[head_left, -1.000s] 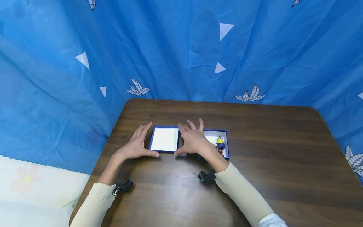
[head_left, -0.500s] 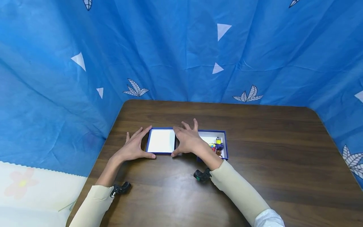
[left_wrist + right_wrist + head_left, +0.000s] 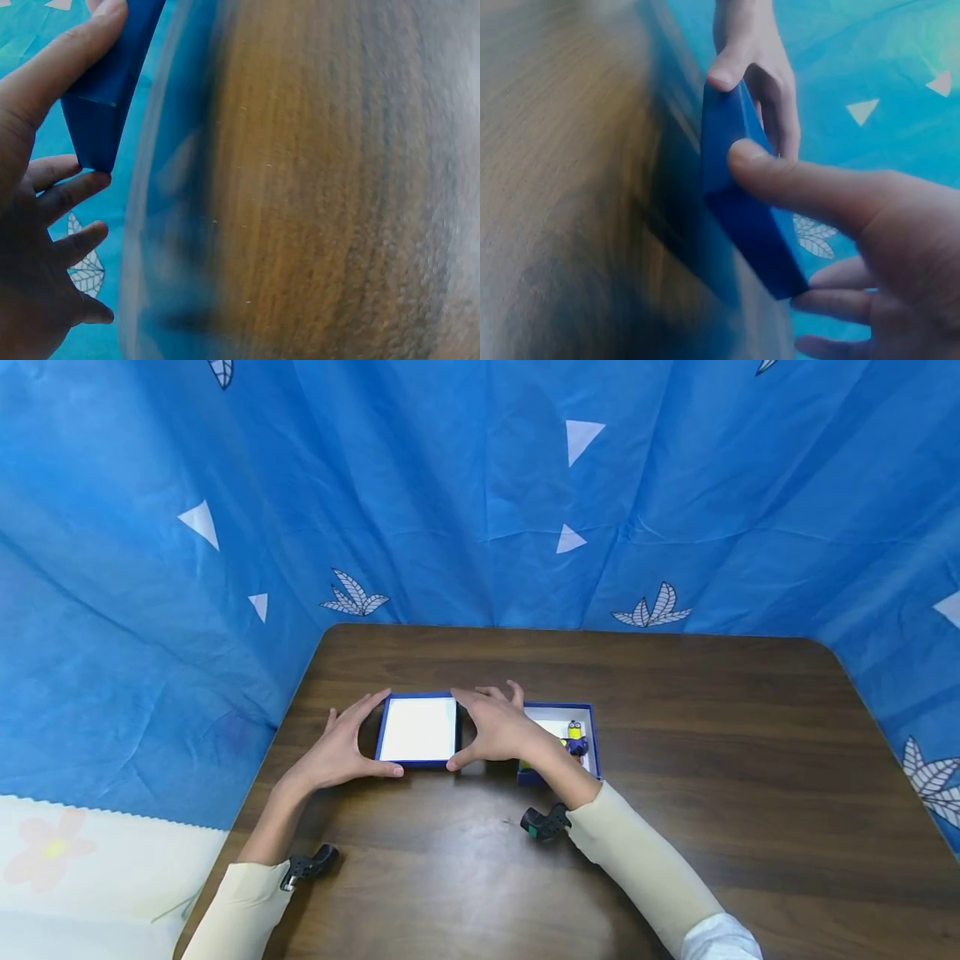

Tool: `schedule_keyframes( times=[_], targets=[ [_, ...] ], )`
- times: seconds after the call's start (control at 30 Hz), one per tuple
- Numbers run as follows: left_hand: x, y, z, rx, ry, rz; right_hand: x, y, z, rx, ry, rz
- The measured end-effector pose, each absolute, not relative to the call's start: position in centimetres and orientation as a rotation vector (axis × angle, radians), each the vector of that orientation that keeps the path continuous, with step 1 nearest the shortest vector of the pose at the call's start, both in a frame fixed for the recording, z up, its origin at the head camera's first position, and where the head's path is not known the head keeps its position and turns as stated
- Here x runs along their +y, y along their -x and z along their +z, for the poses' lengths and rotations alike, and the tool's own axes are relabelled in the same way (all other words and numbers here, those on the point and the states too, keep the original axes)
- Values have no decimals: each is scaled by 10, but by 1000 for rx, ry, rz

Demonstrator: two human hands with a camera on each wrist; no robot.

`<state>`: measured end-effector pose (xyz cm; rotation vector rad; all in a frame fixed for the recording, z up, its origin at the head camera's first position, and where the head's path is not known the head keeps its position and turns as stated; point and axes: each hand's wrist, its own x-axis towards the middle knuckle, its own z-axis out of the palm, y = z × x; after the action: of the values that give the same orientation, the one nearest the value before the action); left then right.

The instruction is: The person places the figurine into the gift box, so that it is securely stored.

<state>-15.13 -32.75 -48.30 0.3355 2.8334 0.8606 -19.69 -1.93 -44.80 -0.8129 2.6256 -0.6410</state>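
A shallow blue box lid [image 3: 417,729], with its white inside facing up, is held between my two hands in the head view. My left hand [image 3: 333,753] grips its left end, thumb at the near edge and fingertips at the far one. At the right end my right hand [image 3: 497,727] pinches it the same way. Both wrist views show thumb and fingertips touching the lid's blue sides [image 3: 94,120] [image 3: 739,195]. The lid appears raised off the table. Just right of it, partly behind my right hand and forearm, lies an open blue box [image 3: 594,735] with white inside.
Small toy figures, among them a yellow one with goggles [image 3: 574,730], lie in the open box. All this rests on a brown wooden table [image 3: 720,760]. A blue patterned curtain [image 3: 480,493] hangs behind it, and a pale cloth [image 3: 97,877] is at left.
My left hand has closed in on the lid's left end, and both hands now hold it. The lid looks slightly lifted. The view has shifted a little.
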Motion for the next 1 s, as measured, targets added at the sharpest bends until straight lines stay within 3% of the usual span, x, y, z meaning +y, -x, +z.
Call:
schedule_keyframes(
  times=[0.5, 1.0],
  targets=[
    [-318, 129, -467, 2774, -335, 1344, 10, 190, -436, 2503, 895, -1097],
    [-294, 122, -459, 2829, -343, 1267, 35, 182, -431, 2495, 879, -1117]
  ],
)
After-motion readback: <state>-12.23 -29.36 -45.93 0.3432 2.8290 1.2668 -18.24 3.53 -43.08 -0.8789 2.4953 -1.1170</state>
